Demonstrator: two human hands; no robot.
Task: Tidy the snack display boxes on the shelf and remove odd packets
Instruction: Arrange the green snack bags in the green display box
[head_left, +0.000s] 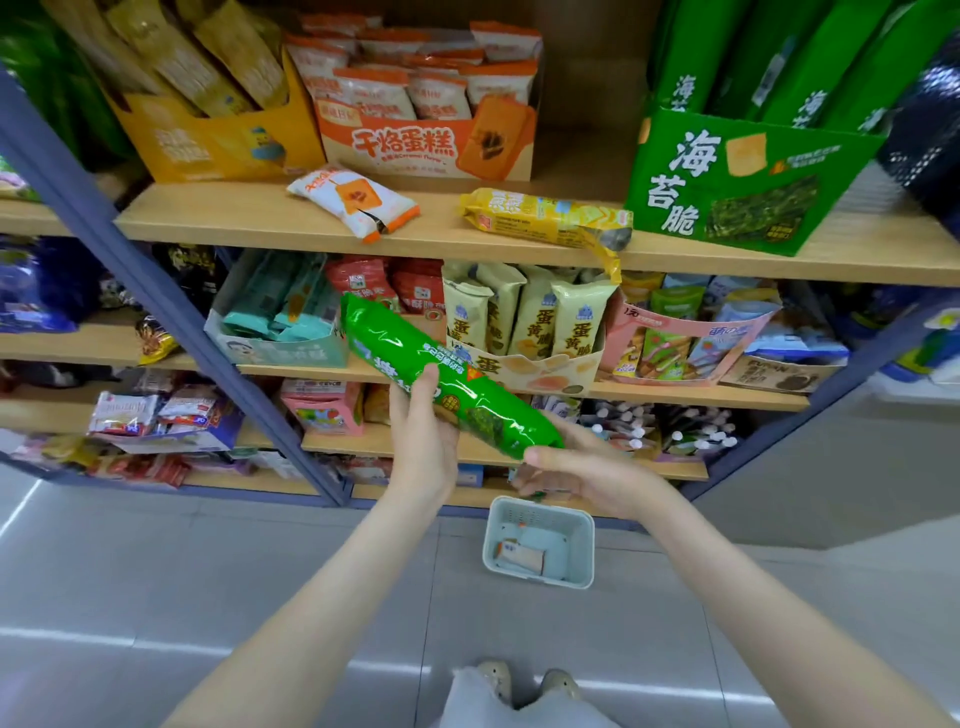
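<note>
A long green seaweed-snack packet (415, 358) slants in front of the second shelf. My left hand (422, 431) grips its middle, thumb on top. My right hand (576, 470) holds its lower right end from below, thumb against the tip. On the top shelf (270, 221) stand a yellow display box (208, 140), an orange-and-white cake box (415, 140) and a green seaweed box (737, 182). Two loose packets lie in front of them: an orange-and-white one (353, 202) and a yellow one (545, 218).
The second shelf carries a teal box (280, 348), a cream egg-crisp box (535, 364) and a pink box (675, 343). Lower shelves hold mixed packets. A small pale basket (539, 540) with a packet inside sits on the grey floor below my hands. Blue shelf posts slant at both sides.
</note>
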